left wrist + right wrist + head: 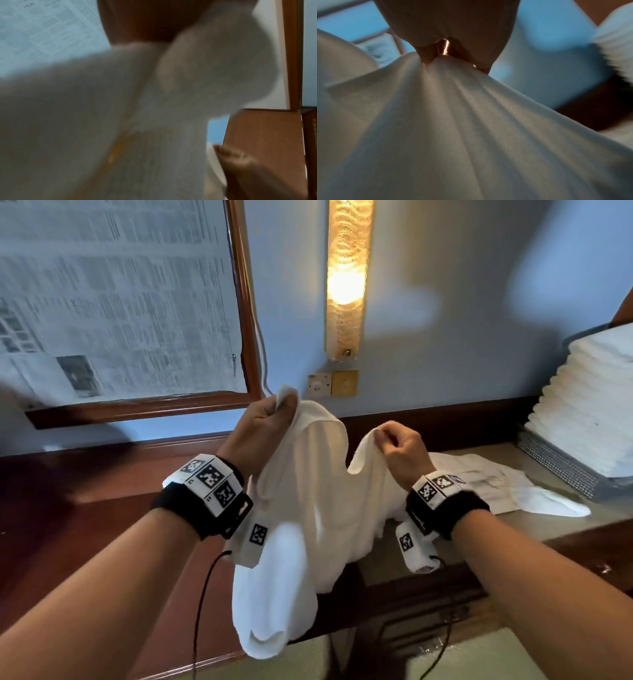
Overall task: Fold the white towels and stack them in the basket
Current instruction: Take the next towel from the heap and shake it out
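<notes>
While you hold the white towel (308,491) up in front of your chest, the head view shows both hands pinching its top edge. Your left hand (263,429) grips one bunched corner with curled fingers, raised a little higher. Your right hand (399,445) pinches the edge between thumb and fingertips, well apart from the left. The cloth sags between them and hangs down past the front edge of the counter (513,529). This grip looks meant to find the corners and spread the towel before folding. To your right, the basket (561,474) sits at the counter's far end against the wall, already holding a tall stack of folded towels (589,412). Between you and the basket, another loose white cloth (507,487) lies flat on the counter, taking up some of the laying-down room. Dark wood to your left looks free for spreading. A lit wall lamp (347,278) and a framed newspaper page (113,296) hang on the wall behind.

In the left wrist view, blurred white cloth (120,121) fills most of the frame; the gripping fingers are not plainly shown. Your other hand (240,159) appears at lower right.

In the right wrist view, your fingertips (426,55) close on a gathered point of towel (453,135), pleats fanning downward. The folded stack (618,40) shows blurred at upper right.
</notes>
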{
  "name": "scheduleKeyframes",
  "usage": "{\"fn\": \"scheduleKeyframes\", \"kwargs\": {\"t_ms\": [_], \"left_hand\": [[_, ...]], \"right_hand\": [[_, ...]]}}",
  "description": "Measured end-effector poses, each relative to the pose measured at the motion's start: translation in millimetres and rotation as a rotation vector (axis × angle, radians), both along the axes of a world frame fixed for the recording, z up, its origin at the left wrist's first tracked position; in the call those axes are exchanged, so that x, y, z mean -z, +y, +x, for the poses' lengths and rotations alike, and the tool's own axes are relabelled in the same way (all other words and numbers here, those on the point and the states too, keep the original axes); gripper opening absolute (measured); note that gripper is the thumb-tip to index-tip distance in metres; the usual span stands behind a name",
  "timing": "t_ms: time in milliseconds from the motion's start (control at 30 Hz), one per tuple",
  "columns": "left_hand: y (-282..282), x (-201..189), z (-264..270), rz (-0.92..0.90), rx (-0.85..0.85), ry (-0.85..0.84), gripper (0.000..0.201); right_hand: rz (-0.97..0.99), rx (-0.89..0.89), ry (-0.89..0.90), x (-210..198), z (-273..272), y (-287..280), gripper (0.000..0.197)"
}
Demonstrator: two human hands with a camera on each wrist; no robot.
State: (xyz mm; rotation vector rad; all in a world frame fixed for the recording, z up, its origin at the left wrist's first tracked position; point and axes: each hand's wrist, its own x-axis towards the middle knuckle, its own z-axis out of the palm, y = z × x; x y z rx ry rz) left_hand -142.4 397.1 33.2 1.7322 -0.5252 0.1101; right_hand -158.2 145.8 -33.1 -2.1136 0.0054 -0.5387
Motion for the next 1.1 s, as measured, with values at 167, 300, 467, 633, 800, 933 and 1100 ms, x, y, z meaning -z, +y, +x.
{"fn": "scheduleKeyframes", "kwargs": {"t_ms": [167, 300, 467, 633, 800, 933, 1100], "left_hand": [[-29.4, 6.5, -1.5, -0.148, 0.124, 0.125, 0.036], [-48.8, 10.9, 2.3, -0.073, 0.133, 0.164, 0.034], [-37.8, -5.2, 19.5, 0.023, -0.039, 0.063, 0.04], [-36.0, -13.8, 14.8, 0.152, -0.088, 0.008, 0.042], [0.2, -20.6, 1.1, 0.103, -0.301, -0.002, 0.042], [52.9, -21.3, -15.6, 0.105, -0.544, 0.004, 0.039], [85.8, -2.0, -36.6, 0.042, -0.53, 0.046, 0.034]], "right_hand": [[-0.108, -0.266, -0.203, -65.5, 12.5, 38.7, 0.025], [-0.12, -0.264, -0.224, -67.6, 18.5, 26.5, 0.028], [-0.134, -0.313, -0.19, -34.3, 9.0, 10.6, 0.026], [-0.096, -0.392, -0.215, -17.4, 23.6, 19.2, 0.02], [-0.288, -0.44, 0.046, 41.9, 37.8, 10.1, 0.024], [-0.264, -0.27, 0.37, 115.4, 37.5, -26.7, 0.038], [-0.09, -0.269, 0.255, 89.1, 36.8, 9.3, 0.022]]}}
